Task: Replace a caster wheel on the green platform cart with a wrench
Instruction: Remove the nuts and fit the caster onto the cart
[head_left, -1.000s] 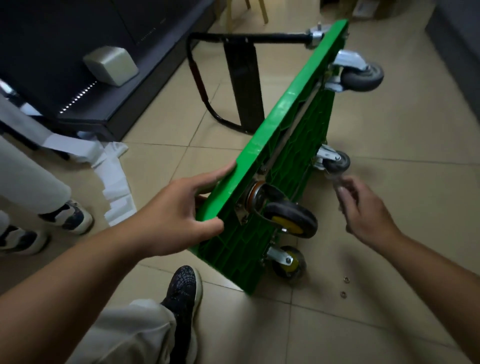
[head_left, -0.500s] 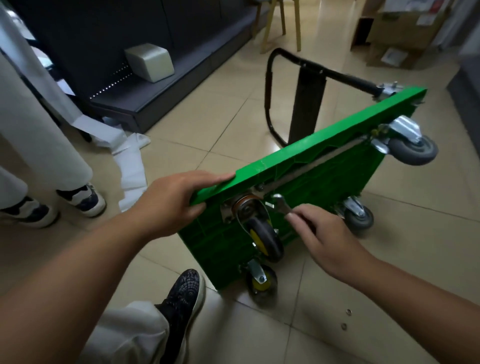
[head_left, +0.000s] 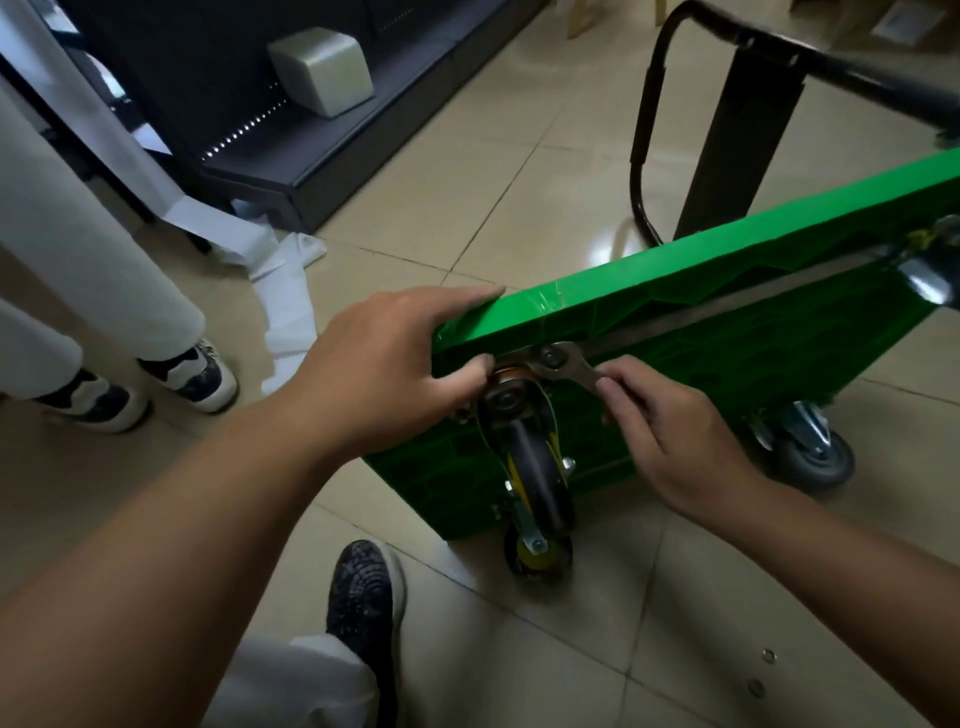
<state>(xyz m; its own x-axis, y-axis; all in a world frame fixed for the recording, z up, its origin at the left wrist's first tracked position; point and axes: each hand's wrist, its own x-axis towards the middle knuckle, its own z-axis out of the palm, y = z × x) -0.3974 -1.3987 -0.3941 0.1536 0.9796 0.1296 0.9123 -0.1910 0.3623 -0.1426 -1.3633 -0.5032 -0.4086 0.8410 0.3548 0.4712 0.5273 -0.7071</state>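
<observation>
Green cart (head_left: 675, 299) on edge, L hand (head_left: 379, 358) grip round rim, R hand (head_left: 670, 431) grip holding wrench (head_left: 567, 367) at caster (head_left: 540, 467)

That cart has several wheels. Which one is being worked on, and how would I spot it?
Find the green platform cart tipped on its edge on the tiles. At its near end, between the left hand and right hand, is the upper caster wheel, black with a yellow hub. Only it has the wrench on a bolt beside it.
</observation>
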